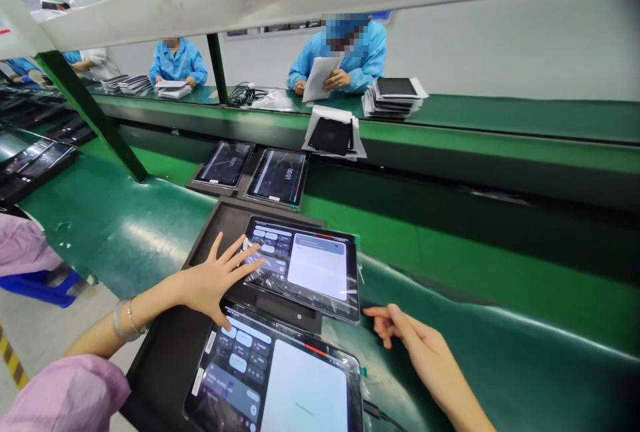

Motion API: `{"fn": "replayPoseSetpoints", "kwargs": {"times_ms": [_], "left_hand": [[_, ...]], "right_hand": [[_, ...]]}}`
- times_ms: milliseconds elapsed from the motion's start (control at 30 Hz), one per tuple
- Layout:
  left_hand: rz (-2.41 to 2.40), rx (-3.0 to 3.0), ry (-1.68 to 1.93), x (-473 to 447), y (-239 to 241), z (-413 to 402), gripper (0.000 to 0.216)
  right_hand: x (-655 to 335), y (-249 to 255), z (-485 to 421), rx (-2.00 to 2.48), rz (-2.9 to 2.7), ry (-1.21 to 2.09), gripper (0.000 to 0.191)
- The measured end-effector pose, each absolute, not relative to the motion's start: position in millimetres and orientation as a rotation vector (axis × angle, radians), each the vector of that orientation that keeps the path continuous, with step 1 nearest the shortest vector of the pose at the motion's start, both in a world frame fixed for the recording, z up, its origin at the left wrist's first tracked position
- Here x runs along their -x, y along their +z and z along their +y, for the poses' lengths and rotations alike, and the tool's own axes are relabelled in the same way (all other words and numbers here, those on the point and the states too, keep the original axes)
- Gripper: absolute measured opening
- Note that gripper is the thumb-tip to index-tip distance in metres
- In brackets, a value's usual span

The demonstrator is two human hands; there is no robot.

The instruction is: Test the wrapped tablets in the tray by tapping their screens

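Observation:
Two lit tablets in clear plastic wrap lie in a dark tray (215, 229) on the green belt. My left hand (215, 279) is spread flat, fingertips resting on the left edge of the farther tablet (305, 267). My right hand (407, 339) hovers at that tablet's right front corner, index finger pointing toward it, holding nothing. The nearer tablet (275, 379) sits just below both hands, with a cable at its right side.
Two more tablets (253, 171) showing a clock lie in a tray farther up the belt. Across the raised green shelf (500, 119), people in blue coats handle papers beside stacked tablets (393, 97). More tablets (35, 159) lie at the left. A metal beam crosses overhead.

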State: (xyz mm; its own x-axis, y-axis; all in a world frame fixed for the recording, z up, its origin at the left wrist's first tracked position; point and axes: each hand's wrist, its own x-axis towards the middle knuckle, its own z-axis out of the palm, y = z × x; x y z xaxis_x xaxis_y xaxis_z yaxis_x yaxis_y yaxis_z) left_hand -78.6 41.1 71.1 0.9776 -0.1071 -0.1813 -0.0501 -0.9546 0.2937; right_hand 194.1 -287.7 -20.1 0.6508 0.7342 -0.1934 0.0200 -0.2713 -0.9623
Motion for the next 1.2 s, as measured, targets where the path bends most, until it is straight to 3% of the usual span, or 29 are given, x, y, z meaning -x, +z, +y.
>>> {"fn": "replayPoseSetpoints", "kwargs": {"times_ms": [333, 433, 600, 667, 1000, 1200], "left_hand": [[-0.109, -2.886, -0.370, 78, 74, 31, 0.157], [-0.142, -2.818, -0.357, 72, 74, 41, 0.138], [0.172, -2.836, 0.043, 52, 64, 63, 0.076], [0.188, -2.833, 0.114, 46, 57, 68, 0.063], [0.140, -2.887, 0.038, 44, 51, 65, 0.066], [0.115, -2.978, -0.002, 40, 56, 68, 0.071]], "right_hand": [[-190, -12, -287, 1.698, -0.605, 0.778, 0.076], [-191, -13, -287, 1.688, -0.602, 0.778, 0.075], [-191, -13, -286, 1.688, -0.611, 0.789, 0.078], [-191, -12, -286, 1.692, -0.609, 0.787, 0.079], [-189, -5, -287, 1.642, -0.606, 0.805, 0.074], [-164, 31, -326, 1.719, -0.938, 0.964, 0.050]]}}
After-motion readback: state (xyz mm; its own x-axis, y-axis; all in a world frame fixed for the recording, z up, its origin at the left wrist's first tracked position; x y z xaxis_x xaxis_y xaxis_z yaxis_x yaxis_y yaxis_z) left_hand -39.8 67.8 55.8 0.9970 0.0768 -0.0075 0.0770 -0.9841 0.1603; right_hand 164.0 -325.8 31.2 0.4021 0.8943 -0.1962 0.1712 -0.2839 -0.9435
